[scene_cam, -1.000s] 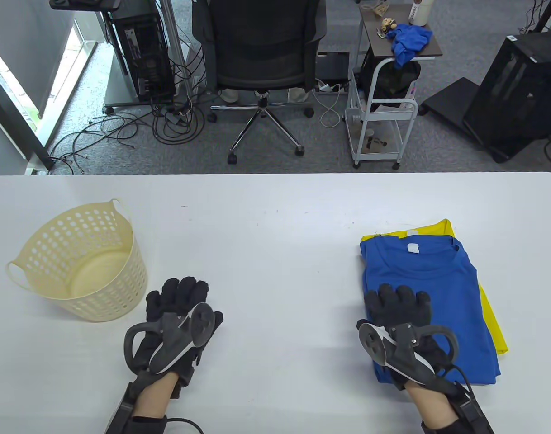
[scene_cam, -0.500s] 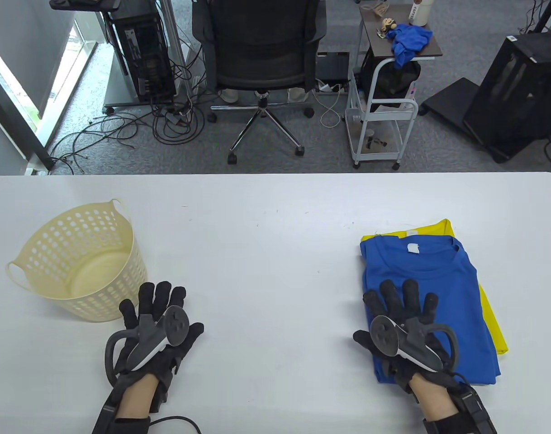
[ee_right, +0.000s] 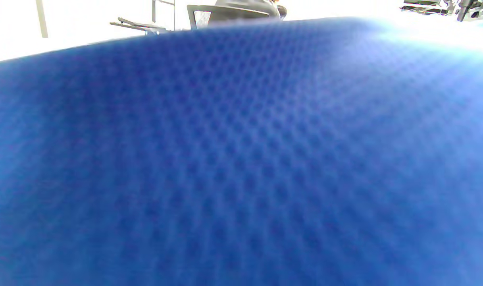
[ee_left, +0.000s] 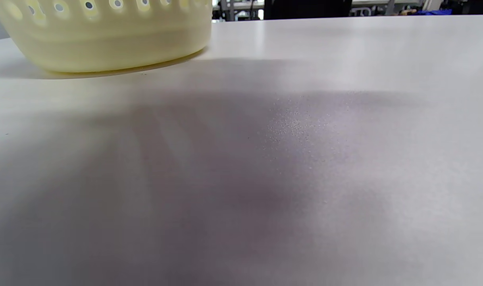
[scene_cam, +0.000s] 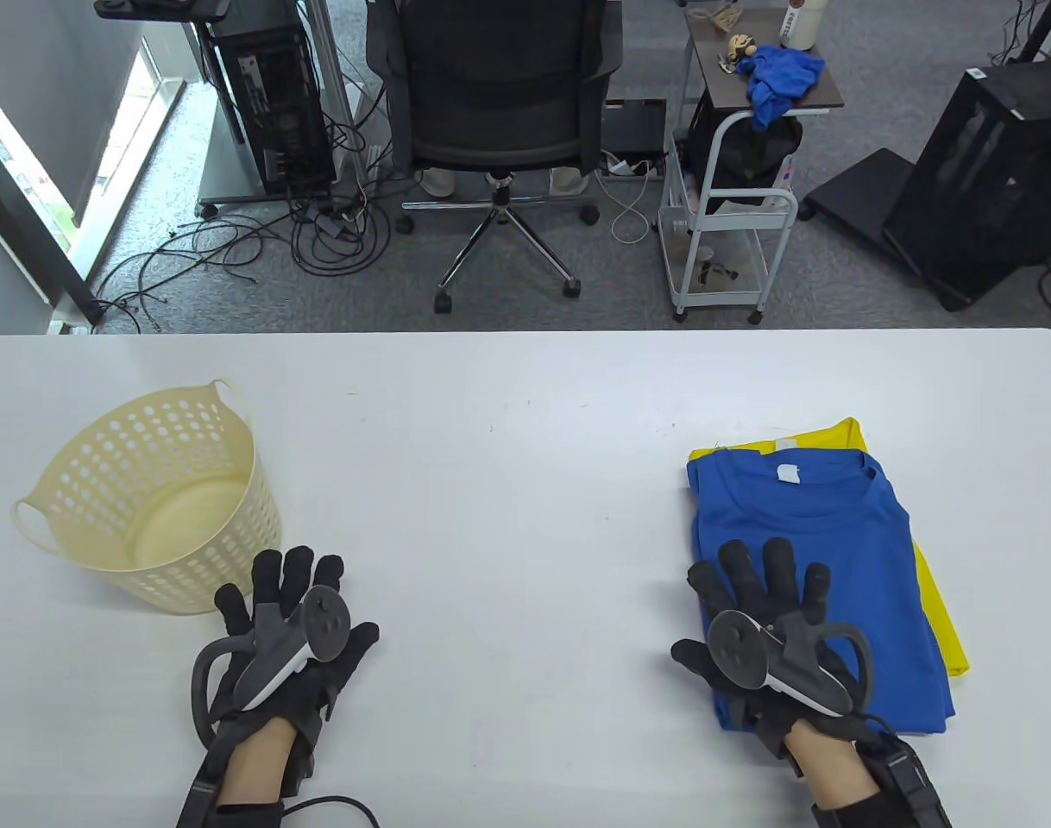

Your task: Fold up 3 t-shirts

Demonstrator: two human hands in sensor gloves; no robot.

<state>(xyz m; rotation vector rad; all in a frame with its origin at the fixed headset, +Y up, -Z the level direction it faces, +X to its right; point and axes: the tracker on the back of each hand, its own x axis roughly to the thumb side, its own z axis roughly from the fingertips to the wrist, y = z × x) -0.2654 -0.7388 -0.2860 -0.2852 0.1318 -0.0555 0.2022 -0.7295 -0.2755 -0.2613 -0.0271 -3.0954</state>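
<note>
A folded blue t-shirt [scene_cam: 845, 552] lies on top of a folded yellow t-shirt [scene_cam: 940, 604] at the right of the white table [scene_cam: 508, 448]. My right hand [scene_cam: 763, 595] rests flat on the blue shirt's near left part, fingers spread. The blue fabric [ee_right: 241, 159] fills the right wrist view. My left hand [scene_cam: 288, 595] lies flat and empty on the bare table, just in front of the cream basket [scene_cam: 150, 496]. No fingers show in either wrist view.
The perforated cream basket stands at the table's left and looks empty; its base shows in the left wrist view [ee_left: 106, 43]. Beyond the table's far edge stand an office chair [scene_cam: 495, 103] and a cart [scene_cam: 741, 172] with a blue cloth [scene_cam: 780, 82].
My left hand has slid left and back toward me, ending near the basket. My right hand has spread its fingers and settled flat on the blue shirt.
</note>
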